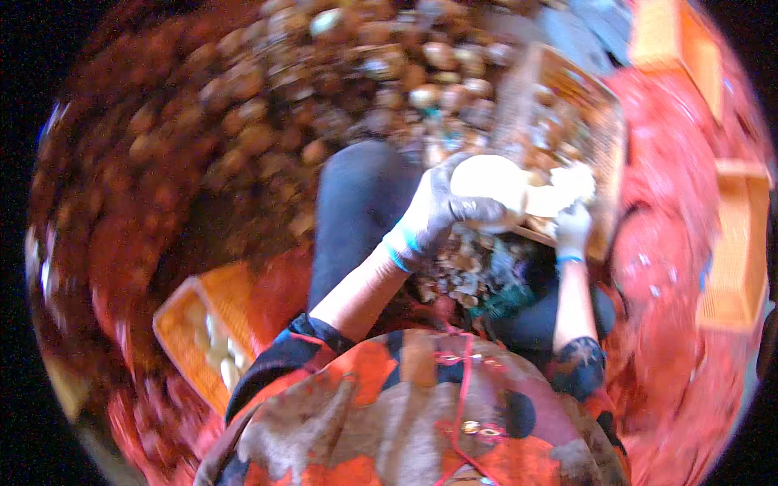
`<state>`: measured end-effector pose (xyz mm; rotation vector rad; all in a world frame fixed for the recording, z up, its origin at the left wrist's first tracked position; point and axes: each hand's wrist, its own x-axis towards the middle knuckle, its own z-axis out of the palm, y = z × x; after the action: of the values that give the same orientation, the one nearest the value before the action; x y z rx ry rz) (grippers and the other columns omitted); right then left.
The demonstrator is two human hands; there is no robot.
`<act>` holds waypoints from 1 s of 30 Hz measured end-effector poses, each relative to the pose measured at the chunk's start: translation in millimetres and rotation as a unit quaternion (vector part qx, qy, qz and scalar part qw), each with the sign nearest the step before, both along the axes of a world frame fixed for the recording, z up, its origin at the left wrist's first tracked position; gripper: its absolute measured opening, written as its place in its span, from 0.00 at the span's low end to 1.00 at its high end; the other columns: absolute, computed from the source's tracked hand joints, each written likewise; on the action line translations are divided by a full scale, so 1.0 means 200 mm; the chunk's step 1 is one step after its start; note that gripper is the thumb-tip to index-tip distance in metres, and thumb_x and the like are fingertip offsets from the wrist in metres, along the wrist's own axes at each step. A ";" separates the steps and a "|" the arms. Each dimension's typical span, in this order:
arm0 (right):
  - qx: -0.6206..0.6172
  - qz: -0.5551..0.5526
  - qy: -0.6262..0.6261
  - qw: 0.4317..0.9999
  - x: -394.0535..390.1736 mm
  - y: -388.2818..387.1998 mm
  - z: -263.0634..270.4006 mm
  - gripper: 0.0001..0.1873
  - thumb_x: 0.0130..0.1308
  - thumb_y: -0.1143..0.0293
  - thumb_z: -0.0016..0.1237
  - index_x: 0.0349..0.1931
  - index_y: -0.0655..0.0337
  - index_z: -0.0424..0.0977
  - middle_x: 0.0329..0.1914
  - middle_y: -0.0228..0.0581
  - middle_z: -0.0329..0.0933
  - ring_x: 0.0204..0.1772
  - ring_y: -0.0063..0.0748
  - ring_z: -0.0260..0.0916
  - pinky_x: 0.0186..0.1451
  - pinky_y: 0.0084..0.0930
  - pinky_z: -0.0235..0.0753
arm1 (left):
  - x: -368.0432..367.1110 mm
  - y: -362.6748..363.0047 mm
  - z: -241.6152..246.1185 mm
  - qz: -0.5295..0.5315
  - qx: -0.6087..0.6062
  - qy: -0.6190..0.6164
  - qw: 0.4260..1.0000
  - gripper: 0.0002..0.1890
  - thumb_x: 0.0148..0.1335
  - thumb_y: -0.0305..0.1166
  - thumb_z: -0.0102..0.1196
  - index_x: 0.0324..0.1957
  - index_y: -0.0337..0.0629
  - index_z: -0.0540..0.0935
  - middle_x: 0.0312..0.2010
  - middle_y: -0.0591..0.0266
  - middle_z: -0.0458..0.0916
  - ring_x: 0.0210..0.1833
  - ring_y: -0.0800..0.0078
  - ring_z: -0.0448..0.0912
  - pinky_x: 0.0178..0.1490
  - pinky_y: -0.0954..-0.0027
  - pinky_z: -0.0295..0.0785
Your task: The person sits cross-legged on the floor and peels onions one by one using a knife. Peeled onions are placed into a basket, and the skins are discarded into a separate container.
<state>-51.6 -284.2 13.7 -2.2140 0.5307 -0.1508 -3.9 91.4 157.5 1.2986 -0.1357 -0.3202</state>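
My left hand (444, 197), in a grey-coated knit glove with a blue cuff, is closed around a large, round, pale object (489, 185), probably a peeled onion; glare hides its surface. Just right of it my right hand (572, 228), gloved too, has its fingers curled against a ragged white piece (572, 182). Glare and blur hide whether the fingers grip it. Both hands are above the near end of an orange plastic crate (598, 100) with brownish and pale pieces inside.
A large heap of brown onion-like bulbs (261, 121) spreads ahead and left. Skins and scraps (465, 267) lie between my knees. An orange crate (176, 310) at the left holds pale pieces. Red mesh sacks (662, 243) lie at the right, beside more orange crates (732, 243).
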 end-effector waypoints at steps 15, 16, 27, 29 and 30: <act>-0.118 0.048 -0.073 0.989 0.06 0.26 0.00 0.22 0.70 0.72 0.51 0.63 0.66 0.74 0.55 0.45 0.84 0.51 0.36 0.83 0.57 0.32 0.79 | -1.53 2.03 -0.20 0.174 0.794 0.306 0.495 0.40 0.47 0.34 0.75 0.64 0.39 0.75 0.53 0.40 0.83 0.57 0.43 0.80 0.61 0.52 0.77; -0.121 0.015 -0.021 0.992 0.05 0.28 0.01 0.22 0.70 0.72 0.51 0.64 0.66 0.74 0.54 0.45 0.84 0.50 0.34 0.82 0.56 0.32 0.79 | -1.40 1.95 -0.27 0.171 0.810 0.230 0.511 0.40 0.48 0.32 0.73 0.66 0.41 0.73 0.56 0.41 0.81 0.59 0.43 0.79 0.62 0.52 0.75; -0.014 -0.080 0.021 0.996 0.07 0.32 -0.09 0.28 0.65 0.79 0.52 0.68 0.65 0.71 0.55 0.45 0.84 0.53 0.31 0.81 0.59 0.31 0.78 | 0.91 0.79 -1.29 -0.042 0.596 0.015 0.802 0.44 0.53 0.40 0.71 0.71 0.38 0.68 0.71 0.37 0.68 0.72 0.41 0.69 0.72 0.53 0.68; -0.067 -0.077 0.029 0.994 0.04 0.31 -0.09 0.28 0.66 0.79 0.52 0.68 0.69 0.70 0.56 0.47 0.83 0.54 0.33 0.81 0.60 0.31 0.78 | 1.20 0.52 -1.31 0.023 0.626 -0.002 0.780 0.48 0.54 0.40 0.71 0.74 0.39 0.62 0.72 0.40 0.66 0.72 0.41 0.67 0.72 0.52 0.68; -0.084 -0.089 0.024 0.992 0.05 0.33 -0.06 0.28 0.66 0.78 0.53 0.68 0.72 0.69 0.55 0.48 0.83 0.54 0.34 0.80 0.60 0.32 0.78 | 1.33 0.41 -1.29 0.064 0.639 -0.081 0.762 0.49 0.54 0.40 0.71 0.75 0.40 0.60 0.72 0.41 0.65 0.73 0.42 0.66 0.72 0.52 0.68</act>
<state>-42.0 -218.3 0.9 -2.3361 0.7674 -0.2431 261.5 173.7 -101.4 2.7013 0.0612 -0.1525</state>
